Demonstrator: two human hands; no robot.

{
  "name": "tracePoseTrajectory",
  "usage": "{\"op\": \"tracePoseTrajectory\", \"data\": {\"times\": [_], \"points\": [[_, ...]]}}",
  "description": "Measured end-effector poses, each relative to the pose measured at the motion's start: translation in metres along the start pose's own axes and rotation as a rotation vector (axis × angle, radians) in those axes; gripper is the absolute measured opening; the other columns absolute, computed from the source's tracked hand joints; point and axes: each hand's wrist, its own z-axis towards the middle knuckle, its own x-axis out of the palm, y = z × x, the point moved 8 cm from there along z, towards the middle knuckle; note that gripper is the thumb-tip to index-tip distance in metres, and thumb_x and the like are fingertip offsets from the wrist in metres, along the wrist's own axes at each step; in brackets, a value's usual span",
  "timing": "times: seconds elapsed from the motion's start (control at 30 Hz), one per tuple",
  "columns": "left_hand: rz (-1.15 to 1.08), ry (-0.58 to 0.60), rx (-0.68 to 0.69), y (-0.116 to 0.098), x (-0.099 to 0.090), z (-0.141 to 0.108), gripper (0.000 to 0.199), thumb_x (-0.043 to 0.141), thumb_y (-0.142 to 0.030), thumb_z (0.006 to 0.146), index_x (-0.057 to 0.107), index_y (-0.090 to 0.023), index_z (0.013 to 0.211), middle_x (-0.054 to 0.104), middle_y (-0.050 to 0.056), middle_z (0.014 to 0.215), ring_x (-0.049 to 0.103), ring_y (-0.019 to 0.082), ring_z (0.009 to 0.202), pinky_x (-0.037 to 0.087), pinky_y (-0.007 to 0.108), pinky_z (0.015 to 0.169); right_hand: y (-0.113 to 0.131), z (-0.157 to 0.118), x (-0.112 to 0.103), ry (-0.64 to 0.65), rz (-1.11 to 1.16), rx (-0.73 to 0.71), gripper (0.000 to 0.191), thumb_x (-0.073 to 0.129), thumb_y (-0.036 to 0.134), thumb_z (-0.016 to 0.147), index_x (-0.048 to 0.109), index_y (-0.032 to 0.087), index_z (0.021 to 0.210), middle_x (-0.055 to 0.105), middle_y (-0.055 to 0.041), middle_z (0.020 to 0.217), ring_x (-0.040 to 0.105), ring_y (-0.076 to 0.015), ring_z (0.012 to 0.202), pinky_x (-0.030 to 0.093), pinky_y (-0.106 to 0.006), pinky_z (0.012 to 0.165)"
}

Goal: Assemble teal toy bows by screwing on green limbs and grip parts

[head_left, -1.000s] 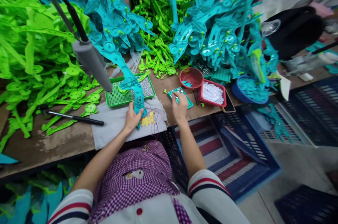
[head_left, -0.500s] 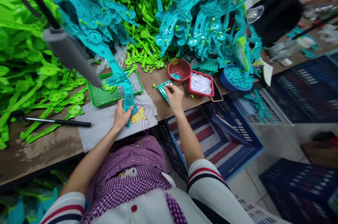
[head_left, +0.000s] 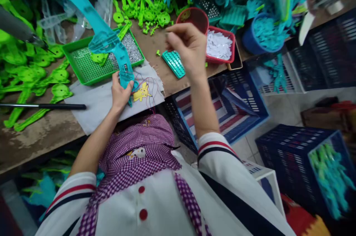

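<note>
My left hand (head_left: 121,92) is closed on the lower end of a long turquoise plastic part (head_left: 109,41), which leans up and away over the green tray (head_left: 79,77). Silvery small pieces and a lime-green piece lie in that tray. A grey cloth (head_left: 96,112) with a yellow cartoon figure is spread under my left hand. My right hand (head_left: 191,50) is raised, thumb and fingers pinched together; whatever may be between them is too small to make out. Just below it on the table lies a small teal tray (head_left: 174,65) with rows of bumps.
Behind my right hand stand a red bowl (head_left: 204,13) and a red basket (head_left: 232,52) of white pieces. A blue tub (head_left: 251,41) holds turquoise pieces. Lime-green parts (head_left: 30,76) crowd the left; a black-handled rod (head_left: 66,106) lies there. Blue crates (head_left: 289,154) stand right.
My right hand has lifted off the small teal tray, up toward the camera, still pinched. My left hand keeps its grip on the turquoise part. The view has shifted.
</note>
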Motion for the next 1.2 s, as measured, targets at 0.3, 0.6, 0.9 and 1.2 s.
{"op": "tracePoseTrajectory", "data": {"times": [0.3, 0.6, 0.9, 1.2], "points": [[-0.022, 0.03, 0.017, -0.005, 0.004, 0.002, 0.042, 0.072, -0.015, 0.072, 0.049, -0.017, 0.108, 0.061, -0.001, 0.085, 0.056, 0.013, 0.071, 0.049, 0.028, 0.07, -0.046, -0.052, -0.016, 0.091, -0.139, 0.112, 0.042, 0.07, 0.059, 0.077, 0.07, 0.019, 0.09, 0.069, 0.0036, 0.079, 0.068, -0.0108, 0.078, 0.057, -0.026, 0.072], [0.004, 0.048, 0.074, -0.004, 0.006, -0.001, 0.047, 0.072, -0.043, 0.078, 0.05, -0.019, 0.113, 0.065, 0.003, 0.095, 0.063, 0.021, 0.09, 0.053, 0.036, 0.079, -0.021, -0.041, 0.091, 0.24, -0.173, 0.035, 0.019, 0.067, 0.039, 0.084, 0.074, 0.023, 0.09, 0.071, -0.0004, 0.089, 0.066, -0.0147, 0.085, 0.056, -0.034, 0.085], [0.005, 0.054, 0.001, 0.007, 0.012, -0.004, 0.043, 0.069, -0.028, 0.078, 0.051, -0.022, 0.116, 0.066, 0.004, 0.097, 0.065, 0.022, 0.086, 0.055, 0.035, 0.074, -0.048, -0.033, 0.111, 0.225, -0.378, -0.147, 0.018, 0.056, 0.029, 0.092, 0.073, 0.024, 0.095, 0.074, -0.0052, 0.099, 0.068, -0.0191, 0.095, 0.054, -0.038, 0.091], [-0.002, 0.04, 0.009, 0.007, 0.011, -0.004, 0.04, 0.068, -0.026, 0.076, 0.052, -0.021, 0.113, 0.067, 0.005, 0.098, 0.065, 0.023, 0.09, 0.056, 0.036, 0.076, -0.061, -0.04, 0.117, 0.302, -0.522, -0.234, 0.024, 0.05, 0.031, 0.097, 0.073, 0.023, 0.102, 0.074, -0.0085, 0.108, 0.068, -0.0211, 0.103, 0.054, -0.041, 0.094]]}}
